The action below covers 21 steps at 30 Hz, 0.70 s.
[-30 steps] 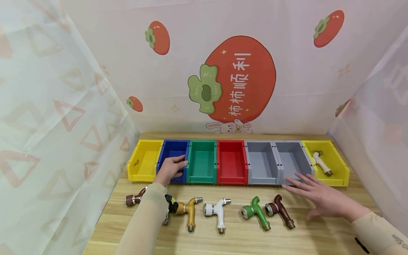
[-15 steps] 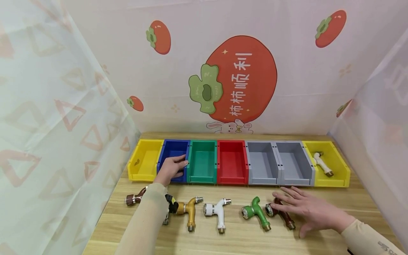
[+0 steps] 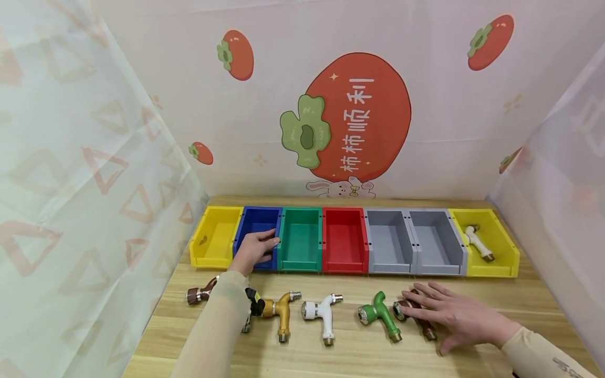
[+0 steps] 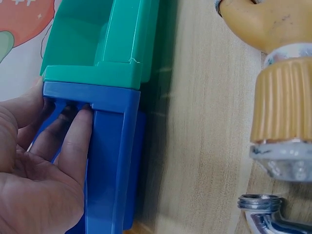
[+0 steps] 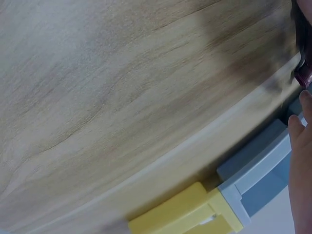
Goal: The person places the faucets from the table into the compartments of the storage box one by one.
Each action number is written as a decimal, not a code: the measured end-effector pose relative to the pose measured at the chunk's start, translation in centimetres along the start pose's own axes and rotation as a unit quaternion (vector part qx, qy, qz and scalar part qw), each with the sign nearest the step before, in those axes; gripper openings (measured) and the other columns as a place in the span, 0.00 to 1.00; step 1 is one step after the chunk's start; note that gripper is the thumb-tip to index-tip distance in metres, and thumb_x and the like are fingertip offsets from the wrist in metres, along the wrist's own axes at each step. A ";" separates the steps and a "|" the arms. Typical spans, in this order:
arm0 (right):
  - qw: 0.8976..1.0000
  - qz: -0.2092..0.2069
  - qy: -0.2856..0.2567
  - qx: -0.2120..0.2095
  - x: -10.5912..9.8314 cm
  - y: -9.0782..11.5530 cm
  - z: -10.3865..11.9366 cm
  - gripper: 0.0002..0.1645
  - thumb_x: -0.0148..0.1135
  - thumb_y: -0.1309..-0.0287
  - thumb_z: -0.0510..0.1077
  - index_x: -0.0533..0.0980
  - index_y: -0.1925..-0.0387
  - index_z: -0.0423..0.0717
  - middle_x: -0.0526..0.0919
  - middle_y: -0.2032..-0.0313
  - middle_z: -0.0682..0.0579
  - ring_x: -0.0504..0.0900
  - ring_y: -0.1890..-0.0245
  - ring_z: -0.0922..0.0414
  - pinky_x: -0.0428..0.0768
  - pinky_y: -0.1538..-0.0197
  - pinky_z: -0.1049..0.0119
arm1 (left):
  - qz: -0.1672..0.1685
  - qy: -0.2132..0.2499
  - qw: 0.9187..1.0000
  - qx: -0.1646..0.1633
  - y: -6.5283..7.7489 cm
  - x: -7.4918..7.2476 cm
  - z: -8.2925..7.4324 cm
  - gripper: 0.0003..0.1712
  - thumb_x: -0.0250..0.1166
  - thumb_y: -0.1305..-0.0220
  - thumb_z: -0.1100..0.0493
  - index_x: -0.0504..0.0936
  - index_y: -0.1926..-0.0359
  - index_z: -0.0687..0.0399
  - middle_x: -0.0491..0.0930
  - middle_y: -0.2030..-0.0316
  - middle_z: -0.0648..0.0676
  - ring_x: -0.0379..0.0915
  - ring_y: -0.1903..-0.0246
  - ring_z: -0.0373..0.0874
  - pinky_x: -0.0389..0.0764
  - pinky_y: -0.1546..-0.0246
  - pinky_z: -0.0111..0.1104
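Note:
In the head view my left hand [image 3: 255,251] is at the blue bin [image 3: 257,223]. Its fingers reach inside the bin while the thumb lies at the rim beside the green bin [image 3: 301,264]; the left wrist view shows this hand [image 4: 53,161] holding the blue bin's side wall [image 4: 92,92]. My right hand [image 3: 456,317] lies over a dark red faucet [image 3: 427,331], fingers spread and thumb apart from it. Part of that faucet is hidden under the fingers. Immediately left is a green faucet [image 3: 385,317].
A white faucet [image 3: 325,315] and a yellow faucet [image 3: 282,317] lie near the middle. Under the left arm are a dark red faucet [image 3: 198,295] and a partly hidden chrome one [image 4: 263,209]. The right yellow bin [image 3: 491,270] contains a white faucet [image 3: 478,244].
My right hand has moved left and down from the grey bin's front edge onto the dark red faucet. The left hand stays at the blue bin.

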State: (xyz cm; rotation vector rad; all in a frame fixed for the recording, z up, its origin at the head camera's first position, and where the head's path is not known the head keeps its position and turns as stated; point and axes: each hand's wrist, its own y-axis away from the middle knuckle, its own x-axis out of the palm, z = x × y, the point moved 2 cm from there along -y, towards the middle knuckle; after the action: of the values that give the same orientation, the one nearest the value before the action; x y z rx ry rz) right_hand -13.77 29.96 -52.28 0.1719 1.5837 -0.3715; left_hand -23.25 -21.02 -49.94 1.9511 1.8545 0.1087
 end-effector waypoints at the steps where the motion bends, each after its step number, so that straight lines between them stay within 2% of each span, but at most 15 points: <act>1: 1.000 -0.002 0.001 0.000 0.0 -0.1 0.0 0.68 0.66 0.64 0.83 0.63 0.22 0.58 0.68 0.27 0.43 0.32 0.19 0.55 0.26 0.21 0.65 | 0.000 0.000 1.000 0.001 0.0 0.0 0.0 0.32 0.64 0.27 0.53 0.69 0.25 0.45 0.70 0.29 0.57 0.70 0.32 0.55 0.79 0.39 0.51; 6: 1.000 -0.007 0.010 -0.003 0.4 -0.4 0.1 0.67 0.61 0.60 0.86 0.62 0.22 0.58 0.69 0.27 0.43 0.36 0.18 0.53 0.25 0.21 0.64 | 0.000 0.000 1.000 0.004 -0.1 -0.1 0.1 0.32 0.64 0.27 0.52 0.69 0.24 0.45 0.70 0.28 0.57 0.70 0.32 0.55 0.78 0.39 0.51; 9: 1.000 -0.011 0.016 -0.005 0.6 -0.7 0.2 0.67 0.65 0.60 0.84 0.62 0.22 0.58 0.69 0.27 0.44 0.53 0.21 0.43 0.27 0.20 0.63 | 0.000 0.001 1.000 0.003 0.0 -0.1 0.2 0.32 0.65 0.27 0.52 0.69 0.25 0.44 0.70 0.28 0.56 0.70 0.32 0.55 0.78 0.39 0.51; 11: 1.000 -0.012 0.014 -0.004 0.7 -0.8 0.2 0.66 0.67 0.61 0.82 0.63 0.22 0.58 0.70 0.27 0.44 0.64 0.27 0.38 0.27 0.20 0.63 | -0.001 0.000 1.000 0.003 0.0 0.0 0.1 0.32 0.65 0.27 0.53 0.69 0.25 0.44 0.70 0.28 0.56 0.70 0.32 0.55 0.78 0.39 0.51; 13: 1.000 -0.010 0.013 -0.001 0.7 -0.9 0.3 0.66 0.69 0.60 0.80 0.63 0.22 0.59 0.70 0.28 0.45 0.70 0.34 0.35 0.27 0.20 0.63 | -0.001 -0.001 1.000 0.004 0.0 0.0 0.1 0.32 0.64 0.27 0.53 0.69 0.25 0.44 0.70 0.28 0.57 0.70 0.32 0.55 0.79 0.39 0.51; 21: 1.000 0.012 0.004 0.012 0.3 -1.0 0.3 0.61 0.71 0.53 0.75 0.61 0.21 0.61 0.69 0.27 0.47 0.71 0.33 0.36 0.23 0.22 0.65 | 0.001 -0.002 1.000 0.004 0.0 0.0 0.1 0.32 0.64 0.26 0.53 0.69 0.24 0.44 0.69 0.28 0.57 0.70 0.32 0.55 0.78 0.39 0.51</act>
State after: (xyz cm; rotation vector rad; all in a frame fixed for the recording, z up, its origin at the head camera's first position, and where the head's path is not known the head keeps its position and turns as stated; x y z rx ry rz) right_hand -13.83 28.88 -52.47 0.2107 1.5836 -0.3712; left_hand -23.22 -21.01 -50.00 1.9570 1.8537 0.0994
